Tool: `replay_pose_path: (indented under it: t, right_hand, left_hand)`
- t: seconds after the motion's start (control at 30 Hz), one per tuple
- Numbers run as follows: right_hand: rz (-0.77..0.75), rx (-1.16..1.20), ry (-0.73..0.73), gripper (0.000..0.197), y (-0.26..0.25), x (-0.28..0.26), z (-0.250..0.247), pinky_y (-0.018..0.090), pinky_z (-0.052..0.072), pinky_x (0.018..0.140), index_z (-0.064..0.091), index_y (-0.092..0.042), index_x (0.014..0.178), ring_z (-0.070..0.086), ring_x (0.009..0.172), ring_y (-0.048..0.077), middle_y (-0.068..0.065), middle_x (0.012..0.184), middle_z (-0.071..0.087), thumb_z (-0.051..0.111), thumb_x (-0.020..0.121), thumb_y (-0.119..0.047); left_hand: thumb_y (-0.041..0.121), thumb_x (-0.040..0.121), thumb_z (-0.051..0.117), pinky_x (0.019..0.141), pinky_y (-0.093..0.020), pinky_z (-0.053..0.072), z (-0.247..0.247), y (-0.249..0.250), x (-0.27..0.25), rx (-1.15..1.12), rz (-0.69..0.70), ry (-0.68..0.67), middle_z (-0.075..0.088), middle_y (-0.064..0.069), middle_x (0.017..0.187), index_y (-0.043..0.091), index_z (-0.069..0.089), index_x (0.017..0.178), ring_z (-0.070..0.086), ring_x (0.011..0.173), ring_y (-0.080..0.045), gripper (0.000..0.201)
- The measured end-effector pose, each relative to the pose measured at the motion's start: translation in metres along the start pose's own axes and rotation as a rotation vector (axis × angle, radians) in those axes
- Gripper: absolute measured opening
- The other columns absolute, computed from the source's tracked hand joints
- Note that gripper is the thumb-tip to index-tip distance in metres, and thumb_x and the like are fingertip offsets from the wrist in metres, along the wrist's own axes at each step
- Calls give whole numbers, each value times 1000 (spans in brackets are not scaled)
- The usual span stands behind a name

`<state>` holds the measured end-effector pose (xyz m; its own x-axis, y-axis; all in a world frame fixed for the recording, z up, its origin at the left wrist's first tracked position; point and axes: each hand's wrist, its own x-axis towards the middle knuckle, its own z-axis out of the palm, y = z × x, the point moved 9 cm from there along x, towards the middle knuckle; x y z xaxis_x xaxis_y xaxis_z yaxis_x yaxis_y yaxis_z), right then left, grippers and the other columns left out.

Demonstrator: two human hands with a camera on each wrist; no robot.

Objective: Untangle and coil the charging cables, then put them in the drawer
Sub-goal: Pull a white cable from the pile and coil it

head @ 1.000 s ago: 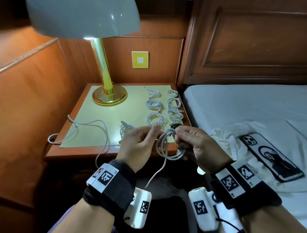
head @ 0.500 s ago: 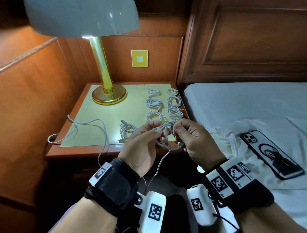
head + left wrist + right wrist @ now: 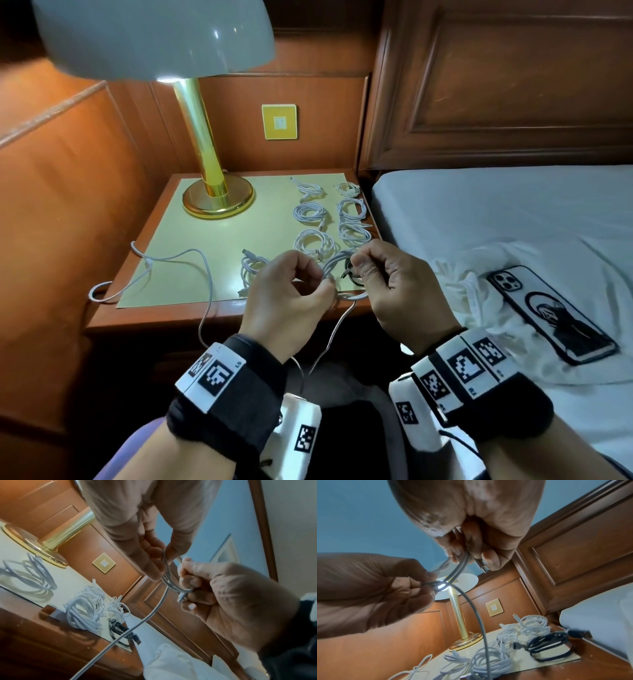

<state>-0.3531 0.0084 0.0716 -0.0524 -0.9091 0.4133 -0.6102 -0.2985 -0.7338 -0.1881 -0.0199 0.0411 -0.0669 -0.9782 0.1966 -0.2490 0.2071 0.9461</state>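
Note:
A white charging cable is held as a small bundle of loops between both hands, just above the nightstand's front edge. My left hand pinches the loops at one end. My right hand grips the other end, with the cable's connector sticking out past its fingers. The cable's free tail hangs down between my wrists. Several coiled white cables lie in two rows on the nightstand. A coiled black cable sits at its front right corner, partly hidden behind my right hand in the head view.
A loose white cable trails over the nightstand's left front edge. A brass lamp stands at the back left, its shade overhanging. To the right is a bed with a phone on crumpled white cloth.
The wide hanging loop has been drawn into a tight bundle. Both hands have moved closer together and forward over the nightstand's edge, and the left hand now pinches the loops.

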Motion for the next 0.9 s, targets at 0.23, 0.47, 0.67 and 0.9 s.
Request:
replay_pose_path:
  t: [0.23, 0.47, 0.67, 0.9]
  right_hand:
    - [-95, -74, -6, 17, -9, 0, -9, 14, 36, 52, 64, -18, 85, 54, 61, 12, -5, 64, 58, 59, 100, -23]
    - [-110, -21, -33, 20, -16, -2, -17, 10, 30, 49, 62, -19, 80, 47, 51, 6, -8, 60, 52, 60, 99, -21]
    - [-176, -14, -75, 18, -40, -16, -13, 23, 43, 52, 62, -28, 82, 56, 59, 14, -7, 67, 60, 56, 98, -35]
    - [-167, -44, 16, 17, -61, -40, -36, 7, 30, 48, 69, -14, 85, 53, 53, 0, -22, 61, 57, 62, 99, -21]
  left_hand:
    - [4, 80, 78, 84, -52, 57, -4, 3, 1, -195, -89, -100, 73, -7, 75, 16, 72, 75, 70, 73, -28, 14]
    - [3, 90, 66, 83, -41, 59, 12, 11, -11, -636, -330, -358, 49, -7, 67, -2, 59, 90, 49, 61, -15, 9]
    - [11, 80, 78, 82, -47, 53, -1, 25, -19, -591, -252, -382, 47, -6, 62, 5, 59, 86, 43, 55, -15, 21]
    - [0, 73, 76, 67, -34, 52, -31, 52, -48, -690, -77, -230, 56, -8, 67, 11, 63, 98, 50, 56, -16, 30]
